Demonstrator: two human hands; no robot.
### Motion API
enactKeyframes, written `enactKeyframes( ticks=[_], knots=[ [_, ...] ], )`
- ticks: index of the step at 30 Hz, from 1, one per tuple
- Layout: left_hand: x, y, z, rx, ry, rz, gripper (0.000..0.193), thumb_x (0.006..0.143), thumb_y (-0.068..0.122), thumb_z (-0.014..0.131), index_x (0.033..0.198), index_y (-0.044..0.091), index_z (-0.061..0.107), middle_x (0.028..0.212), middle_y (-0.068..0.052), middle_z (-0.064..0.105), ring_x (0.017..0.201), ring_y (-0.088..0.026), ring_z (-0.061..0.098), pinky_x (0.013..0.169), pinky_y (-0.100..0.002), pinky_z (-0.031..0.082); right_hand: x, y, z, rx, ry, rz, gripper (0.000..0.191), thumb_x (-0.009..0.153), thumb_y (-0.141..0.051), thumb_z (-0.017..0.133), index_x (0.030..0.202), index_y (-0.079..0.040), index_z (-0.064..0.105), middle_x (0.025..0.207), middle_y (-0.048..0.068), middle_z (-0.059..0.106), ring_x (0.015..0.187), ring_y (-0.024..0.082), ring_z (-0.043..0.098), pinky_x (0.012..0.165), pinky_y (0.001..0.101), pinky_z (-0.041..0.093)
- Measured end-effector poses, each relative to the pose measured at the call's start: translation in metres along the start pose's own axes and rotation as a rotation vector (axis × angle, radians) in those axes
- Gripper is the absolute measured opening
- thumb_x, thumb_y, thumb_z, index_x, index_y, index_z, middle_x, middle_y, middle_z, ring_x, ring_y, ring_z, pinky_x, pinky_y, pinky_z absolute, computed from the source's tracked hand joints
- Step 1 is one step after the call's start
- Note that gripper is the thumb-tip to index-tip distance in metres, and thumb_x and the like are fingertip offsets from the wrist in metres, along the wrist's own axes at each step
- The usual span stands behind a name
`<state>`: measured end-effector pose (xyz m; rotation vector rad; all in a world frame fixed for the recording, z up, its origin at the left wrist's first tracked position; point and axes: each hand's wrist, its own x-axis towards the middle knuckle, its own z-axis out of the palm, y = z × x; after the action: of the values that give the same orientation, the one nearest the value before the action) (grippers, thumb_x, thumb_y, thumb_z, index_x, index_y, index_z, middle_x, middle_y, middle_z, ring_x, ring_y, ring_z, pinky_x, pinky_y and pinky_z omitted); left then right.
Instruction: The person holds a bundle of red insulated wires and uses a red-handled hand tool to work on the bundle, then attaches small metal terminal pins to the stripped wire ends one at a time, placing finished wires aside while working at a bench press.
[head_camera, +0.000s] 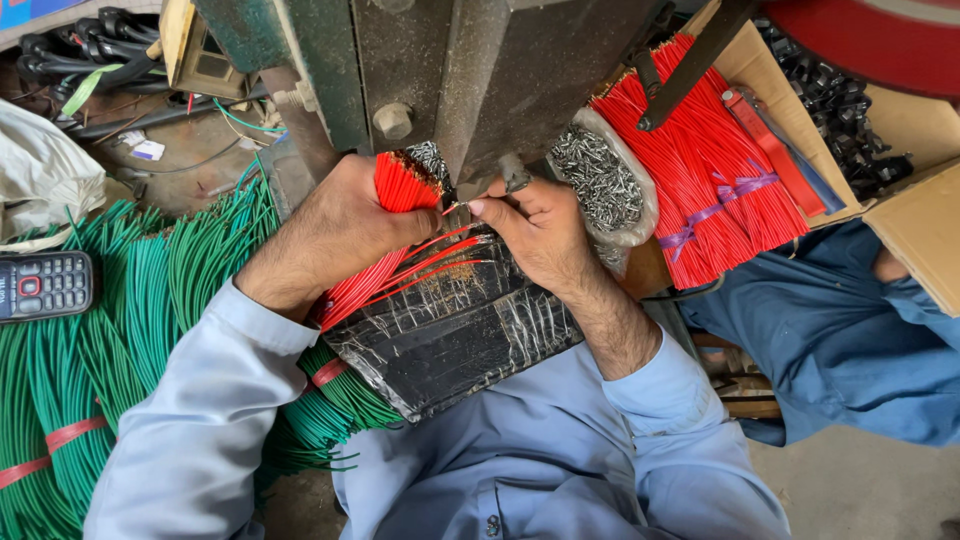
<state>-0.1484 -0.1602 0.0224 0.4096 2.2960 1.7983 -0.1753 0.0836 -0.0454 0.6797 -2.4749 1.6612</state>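
The left hand gripped a bundle of red wires, mostly unprocessed, while the right hand pinched one wire at the press.

Red wires in left hand, green wire bundles with red bands, purple-tied red wires, black taped pad, light blue sleeves

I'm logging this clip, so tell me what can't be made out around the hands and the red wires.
Head view only:
- Tip of the single wire pinched by right hand: too small.
- Lower part of red wire bundle: hidden by left hand.
- Press machine: cut off by top edge.
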Motion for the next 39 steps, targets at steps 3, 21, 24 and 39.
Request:
enactKeyframes(
  ticks=[3, 21, 24, 39],
  knots=[
    [0.0003, 0.0001, 0.0010, -0.027, 0.004, 0.029, 0.008, 0.082, 0.005, 0.071, 0.088, 0.000, 0.073, 0.071, -0.002, 0.068, 0.069, -0.007, 0.061, 0.063, -0.029, 0.053, -0.0001, 0.0018, -0.0010, -0.003, -0.016, -0.048, 0.010, 0.099, -0.008, 0.074, 0.103, 0.000, 0.072, 0.092, 0.003, 0.074, 0.088, 0.007, 0.067, 0.079, 0.0241, 0.056],
    [0.0021, -0.0037, 0.0024, 0.054, 0.009, 0.052, 0.009, 0.083, 0.007, 0.072, 0.090, 0.001, 0.074, 0.071, -0.001, 0.070, 0.068, -0.006, 0.061, 0.063, -0.029, 0.054, -0.0004, 0.0018, 0.0003, 0.036, 0.003, -0.071, 0.010, 0.098, -0.006, 0.074, 0.106, 0.000, 0.073, 0.098, 0.005, 0.076, 0.092, 0.008, 0.070, 0.080, 0.0235, 0.058],
    [0.0011, -0.0040, 0.0035, 0.010, -0.006, 0.117, 0.008, 0.083, 0.005, 0.069, 0.088, 0.000, 0.073, 0.072, -0.001, 0.068, 0.070, -0.005, 0.060, 0.063, -0.030, 0.054, 0.0001, 0.0016, 0.0016, 0.009, 0.027, -0.031, 0.010, 0.098, -0.006, 0.075, 0.105, 0.000, 0.073, 0.097, 0.004, 0.075, 0.090, 0.007, 0.068, 0.079, 0.0237, 0.056],
    [0.0031, -0.0056, 0.0026, -0.036, -0.065, 0.176, 0.009, 0.083, 0.003, 0.068, 0.089, -0.002, 0.072, 0.072, 0.000, 0.067, 0.072, -0.004, 0.058, 0.064, -0.029, 0.053, 0.0004, 0.0076, 0.0008, 0.071, -0.041, -0.049, 0.010, 0.102, -0.004, 0.069, 0.111, 0.000, 0.069, 0.102, 0.003, 0.073, 0.097, 0.008, 0.067, 0.088, 0.0260, 0.056]
  ],
)
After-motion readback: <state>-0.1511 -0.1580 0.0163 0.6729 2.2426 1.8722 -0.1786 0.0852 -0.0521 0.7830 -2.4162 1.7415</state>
